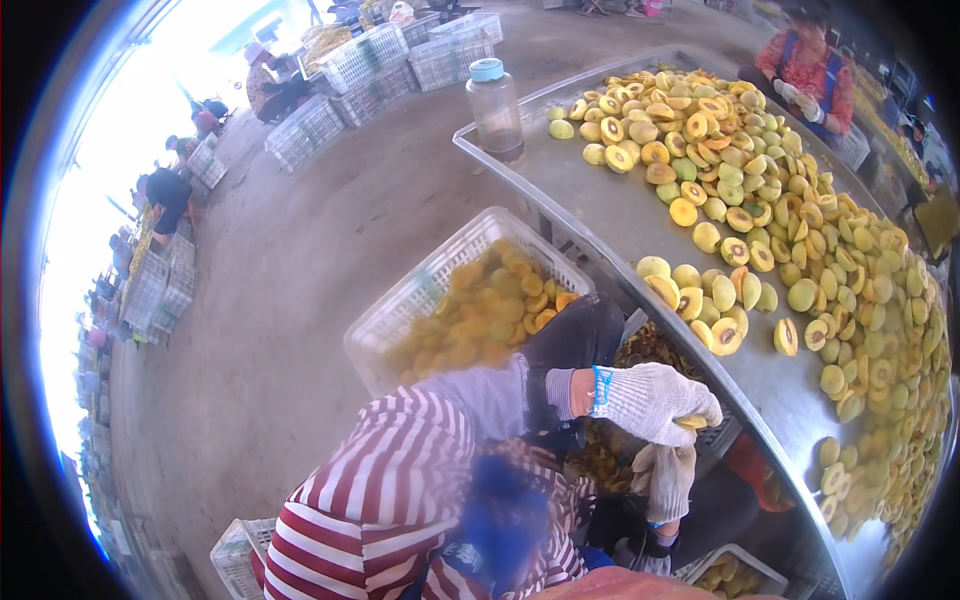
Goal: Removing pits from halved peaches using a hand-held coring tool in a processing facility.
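My left hand [652, 403], in a white knit glove with a blue cuff thread, grips a piece of yellow stone fruit [691, 422] at its fingertips. Just below and touching it is my right hand [666, 474], also in a knit glove. Its fingers are partly hidden, so what it holds cannot be seen. Both hands are over a crate of brown scraps [600, 454], beside the rim of a metal table [720, 375]. Halved stone fruit [724, 292], many with brown pits showing, lie in a small group near that rim.
A large heap of fruit halves [810, 225] covers much of the table. A lidded plastic jar [495, 109] stands at its corner. Beside my knee is a white crate of fruit [480, 315]; a smaller container [731, 574] is lower down. A gloved co-worker [810, 82] sits across the table.
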### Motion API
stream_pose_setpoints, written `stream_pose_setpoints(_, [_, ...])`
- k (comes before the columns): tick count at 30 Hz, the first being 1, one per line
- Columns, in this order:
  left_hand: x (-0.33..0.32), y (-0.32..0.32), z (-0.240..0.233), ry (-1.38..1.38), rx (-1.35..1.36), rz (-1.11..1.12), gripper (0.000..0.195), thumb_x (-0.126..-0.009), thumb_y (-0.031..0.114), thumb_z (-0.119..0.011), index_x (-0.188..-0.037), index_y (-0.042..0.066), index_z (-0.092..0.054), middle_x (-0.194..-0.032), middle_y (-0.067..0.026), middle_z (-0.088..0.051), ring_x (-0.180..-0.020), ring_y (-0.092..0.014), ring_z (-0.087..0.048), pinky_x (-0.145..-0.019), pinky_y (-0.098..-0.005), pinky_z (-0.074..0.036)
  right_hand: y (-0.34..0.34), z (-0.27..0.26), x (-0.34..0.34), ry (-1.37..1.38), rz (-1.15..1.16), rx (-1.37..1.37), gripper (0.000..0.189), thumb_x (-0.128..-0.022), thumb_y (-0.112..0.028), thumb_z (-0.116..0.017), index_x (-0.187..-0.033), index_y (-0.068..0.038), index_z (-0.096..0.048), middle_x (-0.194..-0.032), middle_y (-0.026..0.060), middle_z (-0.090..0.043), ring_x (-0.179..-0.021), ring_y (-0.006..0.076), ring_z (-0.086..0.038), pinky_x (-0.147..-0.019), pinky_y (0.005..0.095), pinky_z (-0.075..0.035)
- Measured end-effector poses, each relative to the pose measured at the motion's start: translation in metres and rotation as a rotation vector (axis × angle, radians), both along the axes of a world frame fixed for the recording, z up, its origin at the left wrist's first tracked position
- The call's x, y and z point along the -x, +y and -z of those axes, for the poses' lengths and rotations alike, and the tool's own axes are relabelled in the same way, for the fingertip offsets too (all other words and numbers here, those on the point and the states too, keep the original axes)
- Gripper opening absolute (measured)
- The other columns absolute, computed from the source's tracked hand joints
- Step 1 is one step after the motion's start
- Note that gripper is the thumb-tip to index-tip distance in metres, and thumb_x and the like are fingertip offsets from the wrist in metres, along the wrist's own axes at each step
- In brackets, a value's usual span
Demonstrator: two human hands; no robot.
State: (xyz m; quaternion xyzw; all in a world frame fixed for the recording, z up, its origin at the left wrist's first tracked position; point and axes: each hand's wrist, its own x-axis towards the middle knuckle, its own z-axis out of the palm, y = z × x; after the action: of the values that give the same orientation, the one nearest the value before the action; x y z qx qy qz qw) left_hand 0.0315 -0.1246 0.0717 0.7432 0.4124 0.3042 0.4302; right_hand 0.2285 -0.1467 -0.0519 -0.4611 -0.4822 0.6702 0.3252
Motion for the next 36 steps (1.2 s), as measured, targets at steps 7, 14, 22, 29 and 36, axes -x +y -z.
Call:
stream_pose_setpoints(7, [0.0, 0.023, 0.007, -0.932, 0.436, -0.26, 0.029, -0.1, 0.021, -0.05, -0.12, 0.0, -0.055, -0.11, -0.0093, -0.061, -0.105, -0.018, -0.063, -0.08, -0.0294, -0.055, -0.004, -0.08, 0.016, 0.078, 0.151, 0.138, 0.024, -0.095, -0.029, -0.065, -0.104, -0.008, -0.057, -0.058, 0.0002, -0.057, -0.038, 0.0059, -0.044, -0.035, 0.0192, -0.034])
stream_pose_setpoints(14, [-0.02, 0.027, 0.039, -0.936, 0.532, -0.223, 0.054, -0.103, 0.041, -0.044, -0.128, -0.005, -0.05, -0.119, -0.0169, -0.06, -0.108, -0.024, -0.061, -0.093, -0.0354, -0.052, -0.001, -0.087, 0.009, 0.069, 0.035, 0.232, 0.041, -0.091, -0.029, -0.069, -0.122, -0.006, -0.057, -0.064, 0.0007, -0.062, -0.047, 0.0058, -0.055, -0.04, 0.0183, -0.04])
stream_pose_setpoints(22, [-0.043, 0.017, 0.044, -0.709, 0.351, -0.255, 0.053, -0.103, 0.043, -0.039, -0.125, -0.003, -0.054, -0.115, -0.015, -0.064, -0.104, -0.022, -0.062, -0.096, -0.0341, -0.049, -0.001, -0.087, 0.005, -0.018, 0.08, 0.165, 0.04, -0.091, -0.032, -0.067, -0.12, -0.004, -0.059, -0.071, 0.0007, -0.066, -0.055, 0.0061, -0.061, -0.05, 0.0197, -0.046])
stream_pose_setpoints(29, [-0.057, 0.008, 0.039, -0.673, 0.274, -0.313, 0.045, -0.103, 0.036, -0.043, -0.123, -0.003, -0.056, -0.114, -0.0138, -0.065, -0.101, -0.021, -0.064, -0.092, -0.0327, -0.05, -0.006, -0.085, 0.005, 0.076, 0.124, 0.142, 0.025, -0.096, -0.025, -0.062, -0.103, -0.002, -0.057, -0.055, 0.0022, -0.057, -0.036, 0.008, -0.049, -0.032, 0.0185, -0.036])
stream_pose_setpoints(36, [-0.057, 0.017, 0.02, -0.323, 0.193, -0.261, 0.031, -0.101, 0.022, -0.052, -0.122, 0.0, -0.059, -0.113, -0.0087, -0.066, -0.095, -0.016, -0.065, -0.081, -0.0291, -0.054, -0.002, -0.09, -0.015, 0.382, -0.013, 0.37, 0.027, -0.095, -0.025, -0.063, -0.11, -0.003, -0.059, -0.084, 0.0038, -0.065, -0.065, 0.0085, -0.061, -0.057, 0.0211, -0.049])
